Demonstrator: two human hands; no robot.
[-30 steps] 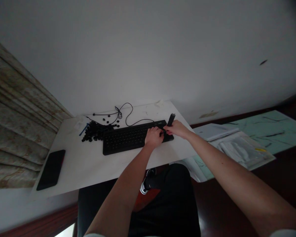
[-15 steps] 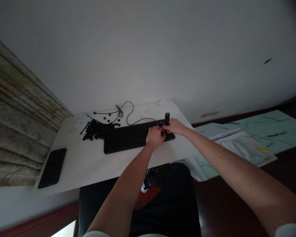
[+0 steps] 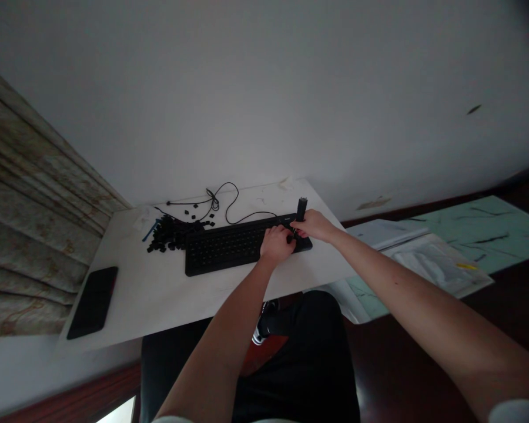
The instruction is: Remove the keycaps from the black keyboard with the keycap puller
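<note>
A black keyboard (image 3: 227,245) lies on the white table (image 3: 150,299). My left hand (image 3: 277,242) is over its right part, fingers bent and gripping against it. My right hand (image 3: 314,225) pinches a slim black tool (image 3: 301,208) above the keyboard's right end; the tool's thick, rough-looking end points up and leans slightly right. A small metallic glint shows below the right fingers, close to the left fingertips. The tool's lower end and the keys under both hands are hidden.
Left of the keyboard is a heap of small black keycaps (image 3: 170,233), with several scattered behind it. A blue strip (image 3: 150,230) pokes out beside the heap. A black cable (image 3: 231,205) loops behind the keyboard. A black phone-like slab (image 3: 92,302) lies near the table's left edge.
The tool in my right hand has tilted a little to the right, and its top end has risen slightly. My left hand stays in place on the keyboard.
</note>
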